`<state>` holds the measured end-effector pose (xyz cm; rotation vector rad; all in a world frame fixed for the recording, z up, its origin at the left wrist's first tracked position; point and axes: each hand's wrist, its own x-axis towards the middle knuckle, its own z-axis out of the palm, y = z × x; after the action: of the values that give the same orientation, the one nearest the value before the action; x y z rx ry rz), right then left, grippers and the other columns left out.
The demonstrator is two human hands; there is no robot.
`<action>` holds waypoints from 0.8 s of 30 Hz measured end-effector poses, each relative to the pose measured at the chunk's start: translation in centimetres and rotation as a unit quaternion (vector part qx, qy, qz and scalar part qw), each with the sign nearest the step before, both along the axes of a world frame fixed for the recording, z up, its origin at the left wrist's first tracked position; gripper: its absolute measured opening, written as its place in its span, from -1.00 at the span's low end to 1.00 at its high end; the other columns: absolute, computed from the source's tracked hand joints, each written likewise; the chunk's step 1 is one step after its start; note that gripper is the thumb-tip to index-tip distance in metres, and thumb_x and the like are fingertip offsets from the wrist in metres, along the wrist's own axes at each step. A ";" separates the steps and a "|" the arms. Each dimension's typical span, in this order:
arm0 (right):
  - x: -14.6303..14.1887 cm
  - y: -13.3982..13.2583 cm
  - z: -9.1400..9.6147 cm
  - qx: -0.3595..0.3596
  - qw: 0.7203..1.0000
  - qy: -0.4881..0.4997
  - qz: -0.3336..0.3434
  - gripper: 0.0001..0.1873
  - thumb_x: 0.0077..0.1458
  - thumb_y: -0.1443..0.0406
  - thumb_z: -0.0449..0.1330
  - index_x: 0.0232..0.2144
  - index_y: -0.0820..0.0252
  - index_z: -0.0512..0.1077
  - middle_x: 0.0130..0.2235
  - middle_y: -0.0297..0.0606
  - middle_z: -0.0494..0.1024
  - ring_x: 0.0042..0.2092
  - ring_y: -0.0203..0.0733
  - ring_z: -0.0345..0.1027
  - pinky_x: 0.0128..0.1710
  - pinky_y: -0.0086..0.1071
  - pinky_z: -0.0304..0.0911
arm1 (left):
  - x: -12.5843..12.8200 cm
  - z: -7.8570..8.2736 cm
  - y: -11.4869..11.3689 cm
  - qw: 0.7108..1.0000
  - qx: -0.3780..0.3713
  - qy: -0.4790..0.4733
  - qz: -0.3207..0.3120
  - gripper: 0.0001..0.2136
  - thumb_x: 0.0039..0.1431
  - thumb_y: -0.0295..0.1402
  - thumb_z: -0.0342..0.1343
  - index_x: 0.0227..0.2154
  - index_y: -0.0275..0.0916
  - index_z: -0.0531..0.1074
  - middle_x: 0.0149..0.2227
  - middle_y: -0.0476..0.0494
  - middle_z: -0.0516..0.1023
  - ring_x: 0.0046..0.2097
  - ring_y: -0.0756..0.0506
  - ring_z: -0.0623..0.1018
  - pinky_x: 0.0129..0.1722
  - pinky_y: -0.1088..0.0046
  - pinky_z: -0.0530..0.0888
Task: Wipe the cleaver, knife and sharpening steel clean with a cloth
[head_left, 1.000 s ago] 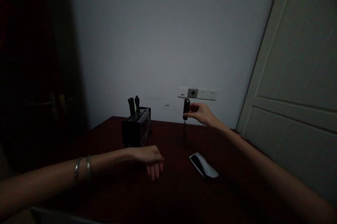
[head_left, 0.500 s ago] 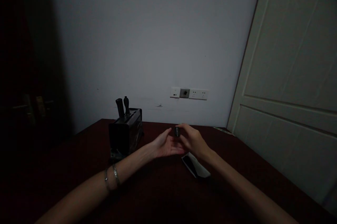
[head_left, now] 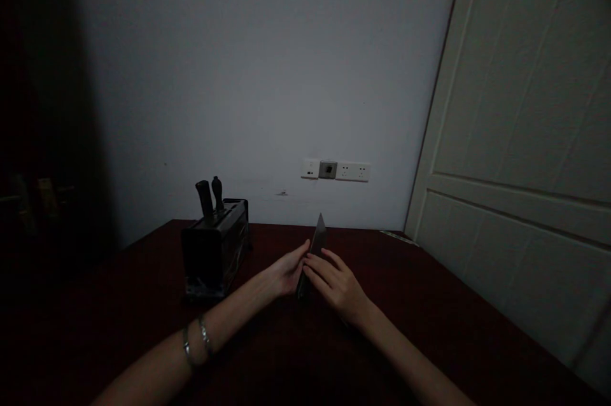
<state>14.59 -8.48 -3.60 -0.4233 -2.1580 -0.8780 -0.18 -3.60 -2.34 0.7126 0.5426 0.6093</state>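
Observation:
A knife (head_left: 319,233) is held up above the table between my two hands, its grey blade pointing away from me and up, its dark handle end low and toward me. My left hand (head_left: 289,270) is closed around the handle, thumb up along the left side; its other fingers are mostly hidden behind the knife. My right hand (head_left: 337,285) lies against the knife's right side, fingers stretched out and somewhat apart, fingertips touching it near the bottom of the blade. To the left stands a black knife block (head_left: 214,247) with two black handles (head_left: 210,196) sticking up.
The dark red table (head_left: 286,355) runs up to a grey wall (head_left: 267,75) with sockets (head_left: 352,171) low on it. A pale panelled door (head_left: 515,139) rises at the right. Dim light hides much of the left side.
The knife has swung round: its blade pointed toward me under my right hand and now points away. My left hand has gone from open palm to closed on the handle. The view shifted slightly.

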 end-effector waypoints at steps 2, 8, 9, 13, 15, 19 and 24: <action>-0.1 0.0 -0.7 -0.002 1.000 -0.003 -0.007 -0.69 0.15 0.46 -0.06 -0.13 0.27 0.40 -0.13 -0.04 0.52 0.02 -0.10 0.31 0.01 -0.05 0.24 | 0.1 -0.3 -0.1 0.998 -0.044 0.018 0.029 -0.65 0.15 -0.14 0.00 -0.57 -0.34 0.31 -0.71 0.02 0.35 -0.70 0.09 0.34 -0.69 0.64 0.28; -0.9 0.0 -2.4 0.008 0.999 0.010 -0.040 -0.70 0.14 0.45 -0.04 -0.14 0.23 0.41 -0.14 -0.11 0.53 -0.02 -0.09 0.33 -0.01 -0.07 0.25 | 0.5 -1.2 -0.8 0.994 -0.057 0.034 0.083 -0.65 0.13 -0.12 0.01 -0.53 -0.36 0.35 -0.69 0.01 0.35 -0.70 0.11 0.33 -0.75 0.68 0.23; -1.1 -0.2 -2.5 0.004 0.999 0.010 -0.048 -0.69 0.14 0.45 -0.05 -0.11 0.24 0.39 -0.14 -0.11 0.52 -0.02 -0.08 0.33 -0.01 -0.06 0.24 | 0.5 -1.4 -0.9 0.994 -0.051 0.033 0.086 -0.65 0.13 -0.12 0.01 -0.53 -0.36 0.35 -0.70 0.02 0.34 -0.70 0.12 0.32 -0.76 0.69 0.21; -1.2 -1.6 -2.6 -0.050 0.992 0.003 -0.114 -0.56 0.13 0.42 -0.07 0.07 0.26 0.22 0.05 -0.04 0.38 0.09 -0.01 0.20 0.05 0.05 0.13 | 0.3 -1.7 -0.6 0.984 0.041 0.074 0.157 -0.64 0.07 -0.08 0.05 -0.54 -0.35 0.34 -0.67 0.02 0.34 -0.67 0.11 0.32 -0.73 0.68 0.22; -0.8 -2.2 -2.6 -0.066 0.987 0.029 -0.143 -0.50 0.10 0.40 -0.04 0.12 0.29 0.14 0.11 0.01 0.29 0.13 0.04 0.13 0.07 0.10 0.07 | 0.1 -1.8 -0.2 0.979 0.074 0.087 0.169 -0.58 0.06 0.00 0.01 -0.58 -0.32 0.28 -0.72 0.07 0.25 -0.70 0.12 0.27 -0.73 0.66 0.21; 1.3 -2.2 -3.0 -0.111 0.973 0.087 -0.183 -0.53 0.06 0.38 0.01 0.06 0.28 0.22 0.09 0.01 0.30 0.10 0.05 0.15 0.07 0.08 0.05 | -0.6 -1.9 0.2 0.991 0.070 0.045 0.105 -0.53 0.11 0.07 -0.18 -0.61 -0.27 0.19 -0.76 0.16 0.07 -0.76 0.14 0.11 -0.80 0.68 0.03; 4.3 -0.8 -5.1 -0.244 0.930 0.127 -0.243 -0.73 0.10 0.33 -0.01 -0.17 0.27 0.38 -0.11 -0.02 0.45 -0.06 -0.01 0.30 -0.07 -0.10 0.23 | -1.6 -2.6 0.2 0.999 0.028 0.020 0.041 -0.51 0.16 0.05 -0.28 -0.64 -0.26 0.16 -0.77 0.15 0.02 -0.76 0.13 0.05 -0.82 0.69 -0.08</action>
<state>18.92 -9.24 -8.72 -1.2914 -2.0377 -0.4800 -1.78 -3.36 -4.97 0.7603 0.5969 0.6905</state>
